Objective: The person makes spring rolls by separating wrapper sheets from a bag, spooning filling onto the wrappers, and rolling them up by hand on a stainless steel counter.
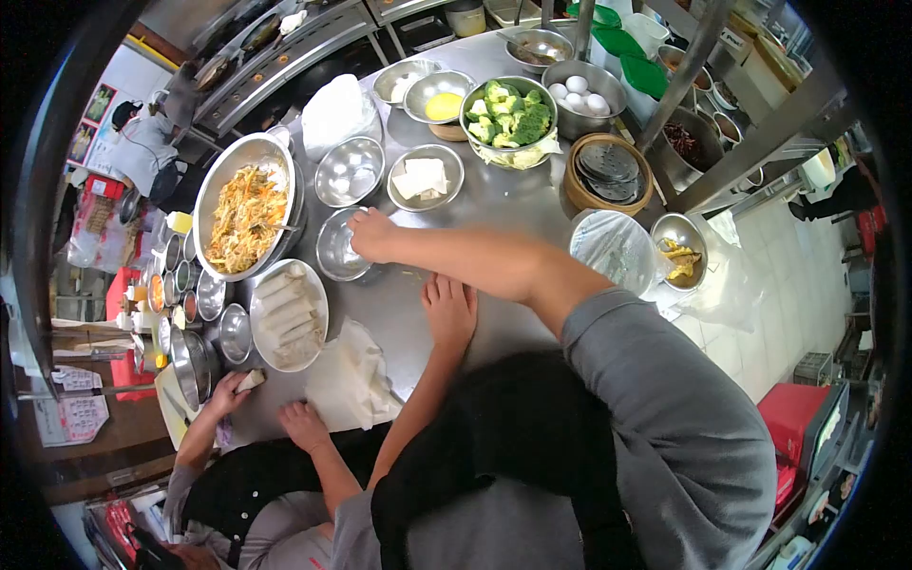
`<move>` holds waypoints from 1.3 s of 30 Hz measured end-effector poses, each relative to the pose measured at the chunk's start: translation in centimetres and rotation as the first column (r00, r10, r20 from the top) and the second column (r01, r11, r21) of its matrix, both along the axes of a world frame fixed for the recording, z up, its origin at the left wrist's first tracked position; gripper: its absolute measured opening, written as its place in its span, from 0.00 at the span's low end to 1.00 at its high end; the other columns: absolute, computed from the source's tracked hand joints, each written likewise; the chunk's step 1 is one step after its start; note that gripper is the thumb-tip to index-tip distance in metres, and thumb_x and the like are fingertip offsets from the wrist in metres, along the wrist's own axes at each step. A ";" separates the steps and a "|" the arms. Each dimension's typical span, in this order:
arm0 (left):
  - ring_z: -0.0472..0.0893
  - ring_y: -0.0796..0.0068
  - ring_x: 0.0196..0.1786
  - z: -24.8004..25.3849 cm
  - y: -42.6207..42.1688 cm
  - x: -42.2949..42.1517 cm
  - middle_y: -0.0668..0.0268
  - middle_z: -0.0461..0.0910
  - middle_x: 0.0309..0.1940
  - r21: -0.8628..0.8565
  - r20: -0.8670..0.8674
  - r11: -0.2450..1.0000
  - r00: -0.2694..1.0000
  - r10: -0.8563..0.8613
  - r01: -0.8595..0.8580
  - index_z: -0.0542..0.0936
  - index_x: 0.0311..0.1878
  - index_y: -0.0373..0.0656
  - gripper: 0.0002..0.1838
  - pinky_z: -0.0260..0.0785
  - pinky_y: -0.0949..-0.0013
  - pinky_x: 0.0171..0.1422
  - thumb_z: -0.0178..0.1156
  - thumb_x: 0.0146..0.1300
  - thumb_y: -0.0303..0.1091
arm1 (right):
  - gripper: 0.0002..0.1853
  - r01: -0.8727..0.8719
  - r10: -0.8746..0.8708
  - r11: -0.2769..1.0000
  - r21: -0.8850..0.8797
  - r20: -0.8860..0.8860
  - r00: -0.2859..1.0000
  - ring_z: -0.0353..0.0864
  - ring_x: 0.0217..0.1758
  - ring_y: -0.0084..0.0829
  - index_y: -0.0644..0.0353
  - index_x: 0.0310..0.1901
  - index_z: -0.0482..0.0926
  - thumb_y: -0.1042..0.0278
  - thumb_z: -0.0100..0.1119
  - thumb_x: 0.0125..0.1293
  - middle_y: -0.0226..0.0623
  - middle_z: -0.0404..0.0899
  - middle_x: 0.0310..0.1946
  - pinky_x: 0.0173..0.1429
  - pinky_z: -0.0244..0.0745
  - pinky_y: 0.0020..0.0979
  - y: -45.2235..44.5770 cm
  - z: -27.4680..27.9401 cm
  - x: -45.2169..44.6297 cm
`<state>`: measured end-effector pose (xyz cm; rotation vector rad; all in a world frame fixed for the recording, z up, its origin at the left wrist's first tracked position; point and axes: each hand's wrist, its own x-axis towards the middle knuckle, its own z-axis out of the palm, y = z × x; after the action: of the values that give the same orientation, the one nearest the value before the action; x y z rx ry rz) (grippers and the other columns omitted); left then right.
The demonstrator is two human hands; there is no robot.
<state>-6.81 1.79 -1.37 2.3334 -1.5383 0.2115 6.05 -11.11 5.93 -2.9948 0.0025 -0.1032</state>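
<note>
Far L: big bowl w/ shredded mix, looks like filling

Below it: co-worker's hand, fingers round one pale roll, nr table edge

Next: white plate w/ row of pale rolls; co-worker's other hand below, on table

Then thin pale sheets, prob wrappers, lying just R of plate

Ctr-L: small steel bowl, main thing here, on table btwn big bowl & own R hand; R fingertips at bowl's R side, bent over rim; can't tell if pinching rim or only dipping in; contents unclear too

Step in hand (my read): reach to that bowl; next move calls for sure fingertip contact & level bowl, forearm kept off bowl of white blocks just up & R

Ctr: own L hand palm down on table, fingers extended, nothing gripped, prob bracing

Farther R: broccoli, then eggs, both well apart from L hand
</note>
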 end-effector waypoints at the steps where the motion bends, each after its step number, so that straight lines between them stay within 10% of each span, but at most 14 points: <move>1: 0.68 0.46 0.69 -0.1 0.2 0.2 0.51 0.72 0.62 0.035 0.005 0.999 1.000 -0.008 0.008 0.71 0.66 0.37 0.28 0.56 0.41 0.74 0.59 0.68 0.43 | 0.14 0.022 -0.022 0.998 -0.056 -0.009 1.000 0.72 0.64 0.40 0.52 0.45 0.90 0.65 0.66 0.56 0.39 0.79 0.53 0.60 0.67 0.46 0.5 -0.6 0.8; 8: 0.66 0.47 0.71 -0.4 0.1 0.2 0.53 0.71 0.65 0.023 -0.017 1.000 1.000 0.009 -0.008 0.71 0.67 0.39 0.28 0.55 0.41 0.74 0.59 0.68 0.44 | 0.15 0.174 -0.159 0.968 0.182 -0.093 0.983 0.76 0.55 0.35 0.53 0.47 0.90 0.65 0.63 0.59 0.39 0.81 0.52 0.54 0.70 0.41 -0.3 -0.7 1.4; 12: 0.65 0.50 0.73 0.2 -0.3 -0.2 0.55 0.71 0.67 -0.058 -0.071 0.998 0.997 0.011 -0.015 0.71 0.69 0.41 0.30 0.54 0.43 0.75 0.60 0.67 0.45 | 0.14 0.312 -0.054 0.407 0.858 -0.319 0.946 0.80 0.52 0.32 0.48 0.40 0.91 0.74 0.56 0.62 0.37 0.87 0.51 0.57 0.72 0.34 -6.6 -0.4 0.2; 17: 0.65 0.48 0.71 0.4 -0.5 -0.3 0.55 0.70 0.66 -0.082 -0.076 0.997 0.997 0.003 -0.009 0.70 0.69 0.43 0.29 0.55 0.43 0.73 0.61 0.67 0.43 | 0.22 -0.053 0.227 0.761 0.647 -0.189 0.955 0.81 0.49 0.38 0.48 0.51 0.89 0.75 0.42 0.70 0.38 0.88 0.47 0.52 0.76 0.38 -12.5 -1.9 -10.5; 21: 0.66 0.48 0.70 0.3 -0.4 -0.2 0.55 0.70 0.65 -0.086 -0.071 0.996 0.997 -0.005 -0.001 0.70 0.68 0.43 0.29 0.55 0.43 0.73 0.62 0.67 0.43 | 0.23 -0.089 0.144 0.977 0.194 -0.292 0.946 0.78 0.57 0.41 0.27 0.61 0.82 0.68 0.46 0.74 0.40 0.81 0.49 0.53 0.76 0.40 -10.9 -1.7 -18.3; 25: 0.67 0.48 0.69 0.4 -0.3 -0.3 0.54 0.71 0.65 -0.106 -0.063 0.994 0.998 -0.019 0.012 0.70 0.69 0.42 0.29 0.56 0.44 0.72 0.62 0.67 0.42 | 0.27 -0.083 0.076 0.996 -0.017 -0.231 0.970 0.75 0.61 0.40 0.13 0.67 0.72 0.64 0.45 0.75 0.40 0.77 0.50 0.56 0.75 0.42 -10.1 -3.1 -19.9; 34: 0.66 0.49 0.72 0.7 -0.1 -0.2 0.56 0.71 0.66 -0.046 -0.037 0.999 0.999 -0.005 0.003 0.69 0.70 0.42 0.30 0.55 0.44 0.74 0.60 0.68 0.42 | 0.20 -0.069 0.041 0.991 -0.113 -0.233 0.972 0.75 0.63 0.41 0.14 0.66 0.73 0.43 0.48 0.74 0.43 0.77 0.53 0.66 0.69 0.46 -9.2 -2.7 -16.3; 39: 0.64 0.50 0.73 0.7 0.2 -0.4 0.56 0.69 0.67 -0.036 -0.051 0.999 0.999 0.001 -0.002 0.68 0.71 0.42 0.30 0.53 0.44 0.75 0.60 0.68 0.43 | 0.15 -0.041 0.026 0.990 -0.138 -0.113 0.993 0.77 0.58 0.42 0.26 0.58 0.82 0.48 0.53 0.73 0.41 0.78 0.52 0.62 0.71 0.48 -9.3 -5.4 -16.3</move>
<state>-7.25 1.99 -0.68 2.2945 -1.4965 0.1770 -10.23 -20.42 0.54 -3.1350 -0.0450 0.0698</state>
